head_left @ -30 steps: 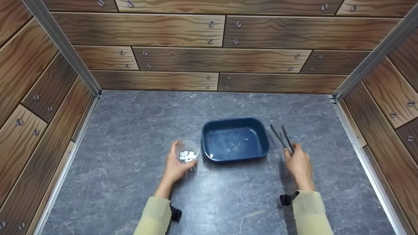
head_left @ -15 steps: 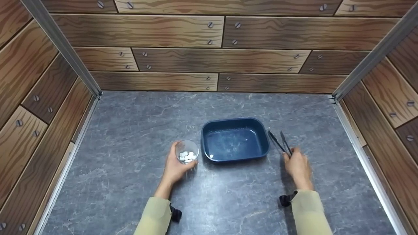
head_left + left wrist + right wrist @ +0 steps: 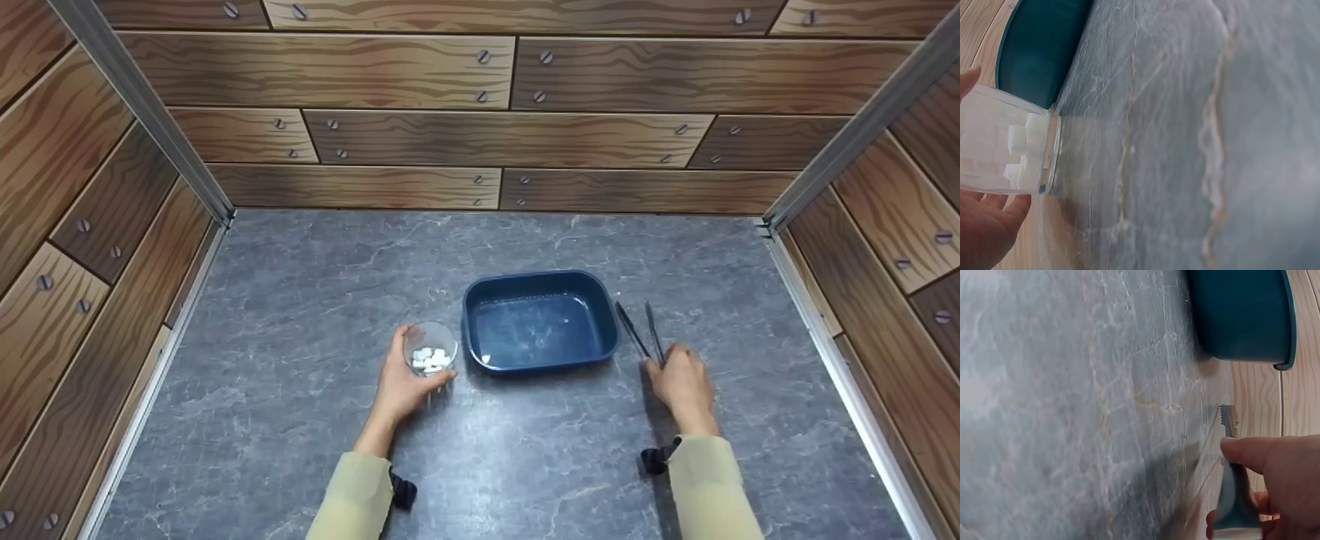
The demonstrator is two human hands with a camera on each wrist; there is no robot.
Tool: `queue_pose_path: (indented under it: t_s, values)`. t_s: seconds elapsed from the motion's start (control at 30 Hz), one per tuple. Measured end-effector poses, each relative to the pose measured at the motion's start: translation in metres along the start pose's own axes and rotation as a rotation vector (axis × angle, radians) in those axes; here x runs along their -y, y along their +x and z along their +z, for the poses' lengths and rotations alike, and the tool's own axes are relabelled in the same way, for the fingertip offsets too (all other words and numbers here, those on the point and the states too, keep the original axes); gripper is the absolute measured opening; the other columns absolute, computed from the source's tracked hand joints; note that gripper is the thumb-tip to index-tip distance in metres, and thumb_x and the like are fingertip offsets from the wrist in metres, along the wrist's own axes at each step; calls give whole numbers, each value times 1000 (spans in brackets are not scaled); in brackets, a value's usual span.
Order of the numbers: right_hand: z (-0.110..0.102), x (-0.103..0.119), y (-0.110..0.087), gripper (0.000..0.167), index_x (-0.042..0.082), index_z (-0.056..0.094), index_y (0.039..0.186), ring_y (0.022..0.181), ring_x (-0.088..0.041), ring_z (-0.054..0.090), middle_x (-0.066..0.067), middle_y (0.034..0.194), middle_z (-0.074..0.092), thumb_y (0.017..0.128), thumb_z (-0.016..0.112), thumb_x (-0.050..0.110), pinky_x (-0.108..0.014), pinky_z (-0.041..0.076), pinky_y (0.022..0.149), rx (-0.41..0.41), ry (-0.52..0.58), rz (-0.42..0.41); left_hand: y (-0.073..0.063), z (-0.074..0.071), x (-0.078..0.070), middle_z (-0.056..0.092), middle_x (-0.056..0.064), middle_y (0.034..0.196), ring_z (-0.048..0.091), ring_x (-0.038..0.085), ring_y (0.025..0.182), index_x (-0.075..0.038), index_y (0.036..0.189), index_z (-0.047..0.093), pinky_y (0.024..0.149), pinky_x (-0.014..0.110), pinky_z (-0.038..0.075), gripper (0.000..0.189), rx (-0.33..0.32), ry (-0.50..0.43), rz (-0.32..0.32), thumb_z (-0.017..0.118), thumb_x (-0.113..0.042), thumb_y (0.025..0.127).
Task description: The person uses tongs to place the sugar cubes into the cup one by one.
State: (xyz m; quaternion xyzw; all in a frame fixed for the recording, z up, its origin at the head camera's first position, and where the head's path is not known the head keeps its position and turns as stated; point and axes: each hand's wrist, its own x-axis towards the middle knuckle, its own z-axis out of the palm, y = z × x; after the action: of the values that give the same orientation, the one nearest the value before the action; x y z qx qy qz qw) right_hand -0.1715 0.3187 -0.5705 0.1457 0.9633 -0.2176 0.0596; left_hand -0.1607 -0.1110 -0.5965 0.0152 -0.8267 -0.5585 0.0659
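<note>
My left hand (image 3: 403,386) holds a clear glass (image 3: 430,335) with thumb and fingers around its sides. Several small white cubes (image 3: 430,360) lie at its bottom; in the left wrist view the glass (image 3: 988,140) has its base against the tabletop. To the right, my right hand (image 3: 684,384) grips metal tongs (image 3: 632,328) between thumb and fingers. The two arms of the tongs are spread apart and point away from me. Their serrated tip (image 3: 1228,414) shows in the right wrist view, low over the tabletop, with nothing between the arms.
Between the hands stands a dark blue rectangular dish (image 3: 540,360), nothing visible inside it. The grey marbled tabletop (image 3: 337,262) is enclosed by wood-patterned panels (image 3: 405,135) at the back and both sides, with metal strips at the corners.
My right hand has drawn slightly back toward me and a little left with the tongs. My left hand and the glass have stayed in place.
</note>
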Motion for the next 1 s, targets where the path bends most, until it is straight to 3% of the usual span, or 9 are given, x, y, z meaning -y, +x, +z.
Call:
queue_pose_path:
  t_s: [0.3, 0.47, 0.63, 0.8, 1.0]
  values:
    - [1, -2, -2, 49, -12, 51, 113, 104, -53, 48, -36, 112, 47, 96, 62, 33, -62, 44, 81, 41, -43, -7, -1, -2, 0, 40, 25, 146, 40, 39, 132, -2, 146, 35, 108, 51, 33, 111, 26, -13, -8, 95, -35, 60]
    - [1, -2, -2, 45, -9, 53, 105, 103, -53, 48, -35, 109, 47, 93, 67, 32, -62, 43, 81, 32, -42, -18, -1, -4, -2, 41, 24, 146, 40, 38, 133, -4, 147, 34, 108, 52, 33, 110, 51, -15, -10, 94, -36, 61]
    - [-3, -2, -3, 51, -8, 53, 109, 104, -51, 47, -33, 111, 46, 94, 65, 40, -60, 42, 84, 49, -38, -22, 0, -7, -1, 41, 23, 146, 38, 38, 134, -7, 147, 34, 109, 54, 30, 93, 80, -37, 7, 85, -36, 75]
    - [-11, 1, -5, 55, -7, 52, 119, 110, -50, 46, -33, 119, 46, 98, 57, 44, -60, 44, 84, 86, -32, -5, 1, -10, -1, 37, 27, 148, 32, 40, 138, 1, 148, 30, 112, 55, 23, 77, 99, -150, 65, 70, -27, 89]
    - [-20, 6, -5, 67, -5, 40, 141, 121, -53, 40, -34, 136, 39, 100, 50, 46, -64, 40, 92, 96, -6, 2, 1, -14, -3, 31, 29, 151, 24, 40, 142, 0, 151, 25, 114, 56, 19, 64, 116, -223, 31, 55, -21, 99]
